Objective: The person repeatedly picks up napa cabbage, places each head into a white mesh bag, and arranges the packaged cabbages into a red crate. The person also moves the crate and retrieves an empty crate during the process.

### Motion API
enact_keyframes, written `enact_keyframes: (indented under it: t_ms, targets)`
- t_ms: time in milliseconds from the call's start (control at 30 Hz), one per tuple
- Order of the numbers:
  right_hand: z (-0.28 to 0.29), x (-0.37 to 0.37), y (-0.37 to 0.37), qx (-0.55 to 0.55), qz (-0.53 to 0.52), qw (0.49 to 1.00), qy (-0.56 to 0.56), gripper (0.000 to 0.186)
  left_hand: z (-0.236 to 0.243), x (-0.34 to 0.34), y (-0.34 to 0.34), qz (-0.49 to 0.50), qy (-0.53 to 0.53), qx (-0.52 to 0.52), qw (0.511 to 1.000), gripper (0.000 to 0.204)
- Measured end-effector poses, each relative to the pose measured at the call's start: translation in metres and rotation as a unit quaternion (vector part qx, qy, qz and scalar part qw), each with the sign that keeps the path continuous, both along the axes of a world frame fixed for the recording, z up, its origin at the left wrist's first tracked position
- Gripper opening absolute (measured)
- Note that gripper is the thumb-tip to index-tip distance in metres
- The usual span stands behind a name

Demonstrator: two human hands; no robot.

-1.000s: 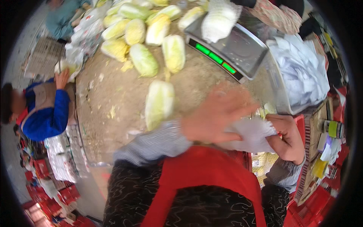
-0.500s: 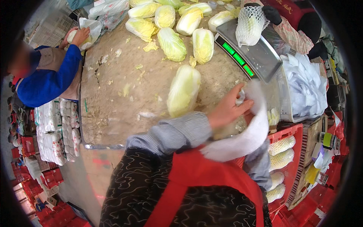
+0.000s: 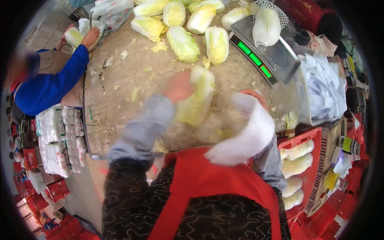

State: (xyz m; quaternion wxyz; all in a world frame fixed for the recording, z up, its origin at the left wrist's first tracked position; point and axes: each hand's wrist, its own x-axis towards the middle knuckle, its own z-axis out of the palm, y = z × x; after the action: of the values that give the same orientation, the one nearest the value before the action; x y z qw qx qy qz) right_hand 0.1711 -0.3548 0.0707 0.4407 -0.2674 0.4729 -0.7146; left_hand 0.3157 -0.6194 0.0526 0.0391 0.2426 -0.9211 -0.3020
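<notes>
My left hand (image 3: 180,86), blurred, has its fingers curled against the upper left side of a pale napa cabbage (image 3: 200,100) lying on the worn tabletop (image 3: 108,120). To the right, my right hand (image 3: 254,98) grips a white foam-net sleeve (image 3: 248,140), which hangs in a curve over the red apron at my front and hides most of that hand. Several more cabbages (image 3: 182,42) lie along the table's far part. At the back right, a digital scale (image 3: 280,60) carries a cabbage in foam netting (image 3: 266,30).
A co-worker (image 3: 52,80) in blue handles a cabbage at left, above stacked white packs (image 3: 56,140). Another person (image 3: 304,12) stands beyond the scale. At right are a bin of white sheets (image 3: 322,88) and a red crate (image 3: 314,180) of netted cabbages.
My left hand has left the sleeve and moved up and left onto the cabbage. My right hand still holds the sleeve. The person behind the scale has drawn their hand off the netted cabbage.
</notes>
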Motion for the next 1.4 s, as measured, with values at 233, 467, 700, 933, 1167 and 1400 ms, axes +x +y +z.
enact_keyframes:
  t_ms: [233, 467, 700, 933, 1167, 1400]
  targets:
    - [-0.01, 0.006, -0.085, 0.284, -0.076, 0.918, 0.266, 0.063, 0.024, -0.061, -0.05, -0.092, -0.046, -0.118, 0.988, 0.032]
    - [-0.045, -0.003, -0.116, 0.283, 0.01, 0.869, 0.406, 0.087, -0.021, -0.074, -0.075, 0.154, 0.085, -0.103, 0.979, 0.038]
    - [-0.025, -0.015, -0.064, 0.358, -0.084, 0.909, 0.197, 0.057, 0.019, 0.013, -0.105, 0.229, 0.051, -0.386, 0.892, 0.048]
    - [0.021, -0.022, -0.096, 0.08, -0.232, 0.96, 0.134, 0.023, 0.031, -0.048, 0.059, -0.049, 0.188, 0.43, 0.882, 0.039]
    - [0.033, -0.013, -0.016, 0.167, -0.031, 0.985, 0.022, 0.041, 0.068, -0.055, 0.063, 0.009, 0.311, 0.732, 0.607, 0.022]
    - [0.016, -0.018, 0.003, 0.018, -0.154, 0.98, -0.126, 0.05, 0.061, -0.019, 0.082, -0.072, 0.084, 0.711, 0.695, 0.026]
